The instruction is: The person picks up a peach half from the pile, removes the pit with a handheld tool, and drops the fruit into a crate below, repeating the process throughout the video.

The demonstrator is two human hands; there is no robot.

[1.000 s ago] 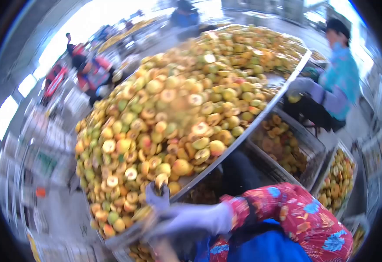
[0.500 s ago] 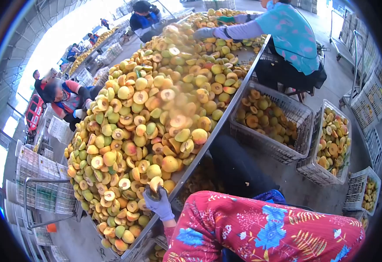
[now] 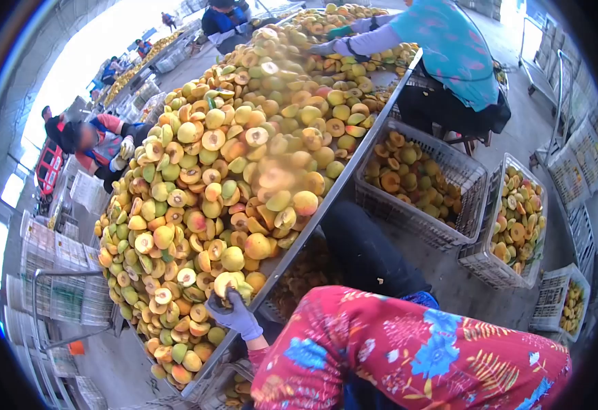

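Stacked crates (image 3: pixel 63 273) stand at far left, below a person in pink sleeves (image 3: pixel 95 145). Next, the gloved left hand (image 3: pixel 233 316) pinches a fruit (image 3: pixel 228 281) at the near edge of the pile (image 3: pixel 200 181), just beside the rim of the table (image 3: pixel 347 172). The right hand's state I cannot tell; it is out of view. Further right, fruit crates (image 3: pixel 466 174) stand on the floor (image 3: pixel 449 277), near a person in turquoise (image 3: pixel 453 58).

Stacked pale crates (image 3: pixel 63 254) stand near a small orange object (image 3: pixel 76 348).
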